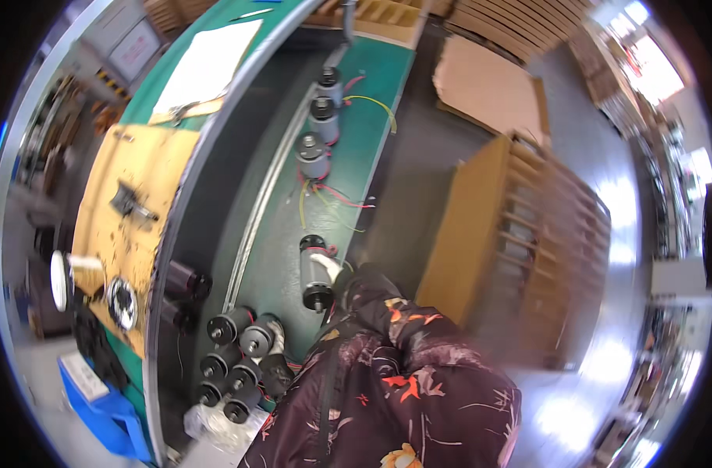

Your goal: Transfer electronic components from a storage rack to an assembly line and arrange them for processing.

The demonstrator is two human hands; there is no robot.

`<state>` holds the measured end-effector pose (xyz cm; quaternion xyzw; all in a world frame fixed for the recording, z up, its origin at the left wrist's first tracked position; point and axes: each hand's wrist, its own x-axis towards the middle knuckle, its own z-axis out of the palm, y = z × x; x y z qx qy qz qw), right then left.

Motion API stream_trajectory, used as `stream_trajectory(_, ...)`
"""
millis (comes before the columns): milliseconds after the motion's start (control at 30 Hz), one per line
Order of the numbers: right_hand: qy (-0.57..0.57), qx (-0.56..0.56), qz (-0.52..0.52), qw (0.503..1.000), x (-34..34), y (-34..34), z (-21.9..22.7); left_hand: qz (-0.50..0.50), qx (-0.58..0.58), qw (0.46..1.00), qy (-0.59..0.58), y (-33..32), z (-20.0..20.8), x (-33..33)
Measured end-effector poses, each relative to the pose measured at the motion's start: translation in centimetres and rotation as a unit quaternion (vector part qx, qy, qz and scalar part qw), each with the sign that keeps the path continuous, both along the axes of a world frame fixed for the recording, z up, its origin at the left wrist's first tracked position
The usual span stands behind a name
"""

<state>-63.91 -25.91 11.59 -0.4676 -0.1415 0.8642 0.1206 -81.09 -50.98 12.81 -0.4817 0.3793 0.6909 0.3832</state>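
On the green strip of bench, a grey cylindrical electric motor (315, 277) with black end caps lies on its side. My right hand (327, 265), in a white glove, is closed on its right side. Lower left, several similar motors lie stacked with their shafts toward me. My left hand (278, 337), in a pale glove, is against the right side of an upper motor (257, 338) in that stack. Its fingers are mostly hidden behind the motor but look wrapped round it. Farther up the strip stand three motors, the nearest (312, 156) trailing red and yellow wires.
Left, a raised shelf with a metal edge holds yellowish board (129, 175), a dark metal part (129, 201), a white roll (61, 281) and paper (207, 66). Two more motors lie beneath it. A blue bin (98, 405) is lower left. Right stand a cardboard-sided wooden crate (469, 226) and pallets.
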Motion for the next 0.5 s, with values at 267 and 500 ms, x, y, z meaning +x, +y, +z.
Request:
stream_trajectory(267,-0.033,0.155,-0.357,0.92,29.0,1.6,2.9,-0.929,-0.188,0.268,0.171,-0.1,-1.7,-8.5)
stream_trajectory(500,-0.005,0.153,-0.571,0.807,49.1,-6.0,12.0,-0.859,0.0,-0.465,0.214,5.5,-0.2,-7.4)
